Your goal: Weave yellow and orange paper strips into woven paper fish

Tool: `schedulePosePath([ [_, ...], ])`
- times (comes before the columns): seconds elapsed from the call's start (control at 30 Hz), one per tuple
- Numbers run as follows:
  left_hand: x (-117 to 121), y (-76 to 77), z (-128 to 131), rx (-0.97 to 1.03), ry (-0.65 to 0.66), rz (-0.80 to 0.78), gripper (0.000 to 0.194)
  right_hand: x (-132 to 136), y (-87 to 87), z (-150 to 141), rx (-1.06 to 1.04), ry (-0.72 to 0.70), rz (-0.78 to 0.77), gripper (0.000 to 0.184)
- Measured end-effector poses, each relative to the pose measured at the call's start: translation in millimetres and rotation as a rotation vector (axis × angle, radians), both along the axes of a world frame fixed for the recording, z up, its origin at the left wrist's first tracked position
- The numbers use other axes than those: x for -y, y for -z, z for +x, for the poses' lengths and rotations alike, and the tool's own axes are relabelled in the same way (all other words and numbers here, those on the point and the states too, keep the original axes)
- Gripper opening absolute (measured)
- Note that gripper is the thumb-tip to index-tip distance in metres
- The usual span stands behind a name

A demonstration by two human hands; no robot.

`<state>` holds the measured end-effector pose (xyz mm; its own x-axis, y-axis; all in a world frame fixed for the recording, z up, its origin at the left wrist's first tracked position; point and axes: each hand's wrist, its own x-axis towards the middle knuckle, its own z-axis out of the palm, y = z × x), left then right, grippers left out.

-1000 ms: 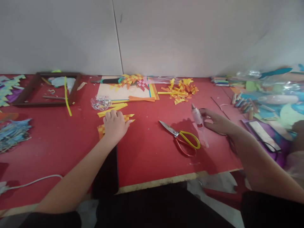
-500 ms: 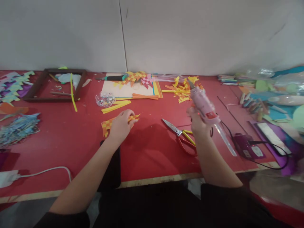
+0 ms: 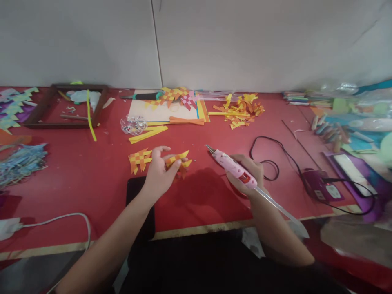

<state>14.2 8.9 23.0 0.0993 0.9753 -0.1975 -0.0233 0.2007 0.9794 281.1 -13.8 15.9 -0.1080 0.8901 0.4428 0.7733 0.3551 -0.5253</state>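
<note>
Between thumb and fingers, my left hand (image 3: 162,169) holds a woven paper piece (image 3: 185,164) in yellow and orange, lifted over the red table. A second woven paper piece (image 3: 139,160) in the same colours lies just left of that hand. My right hand (image 3: 249,173) is wrapped round a pink glue gun (image 3: 232,166), its metal nozzle aimed up and left toward the held piece, apart from it. A clear glue stick (image 3: 278,207) sticks out of the gun's back end. The scissors are mostly hidden under my right hand; a bit of red handle shows.
A black phone-like slab (image 3: 141,204) lies under my left forearm. Yellow strips (image 3: 148,134), a clear dish of beads (image 3: 134,125) and paper scraps (image 3: 240,108) sit farther back. A black cord (image 3: 284,145) runs to a purple power box (image 3: 324,188). A brown tray (image 3: 65,125) stands left.
My right hand has picked up the glue gun and brought it leftward, over the scissors. My left hand has lifted one woven paper piece off the table, leaving another behind.
</note>
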Motion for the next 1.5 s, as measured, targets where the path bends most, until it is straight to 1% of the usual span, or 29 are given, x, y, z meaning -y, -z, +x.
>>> schedulePosePath([
  [0.07, 0, -2.0, -1, -0.022, 0.055, -0.054, 0.036, 3, -1.7, -5, 0.008, -0.006, -0.01, 0.017],
  [0.13, 0, -3.7, -2, -0.064, 0.081, -0.039, 0.031, 4, -1.0, -10, 0.013, 0.003, -0.015, 0.016],
  [0.2, 2, -3.2, -3, -0.084, 0.081, -0.002, 0.028, 5, 2.1, -14, 0.01, 0.009, -0.016, 0.016],
  [0.3, 2, 2.8, 0, -0.056, 0.044, 0.004, 0.028, 5, 8.6, -22, -0.001, -0.014, -0.001, 0.015],
  [0.4, 1, 12.2, 4, -0.019, 0.022, -0.035, 0.024, 5, 15.9, -28, -0.01, -0.069, 0.024, 0.014],
  [0.5, 0, 18.8, 4, -0.013, 0.051, -0.075, 0.024, 4, 23.4, -31, -0.019, -0.114, 0.042, 0.015],
  [0.6, -1, 21.0, -1, -0.031, 0.105, -0.093, 0.023, 3, 29.3, -31, -0.023, -0.139, 0.041, 0.015],
  [0.8, -2, 23.9, -7, -0.086, 0.127, -0.098, 0.017, 2, 32.6, -32, -0.01, -0.195, -0.005, 0.016],
  [0.97, -3, 19.2, -9, -0.17, 0.171, -0.085, 0.022, 0, 33.3, -34, -0.002, -0.23, 0.009, 0.018],
  [1.1, -2, 13.9, -10, -0.231, 0.168, -0.051, 0.023, 0, 33.0, -33, 0.003, -0.246, 0.045, 0.016],
  [1.3, 0, 12.8, -9, -0.314, 0.162, 0.024, 0.023, -3, 32.0, -35, 0.012, -0.265, 0.067, 0.012],
  [1.5, 0, 12.2, -8, -0.298, 0.172, 0.004, 0.025, -4, 32.8, -35, 0.027, -0.275, 0.091, 0.013],
])
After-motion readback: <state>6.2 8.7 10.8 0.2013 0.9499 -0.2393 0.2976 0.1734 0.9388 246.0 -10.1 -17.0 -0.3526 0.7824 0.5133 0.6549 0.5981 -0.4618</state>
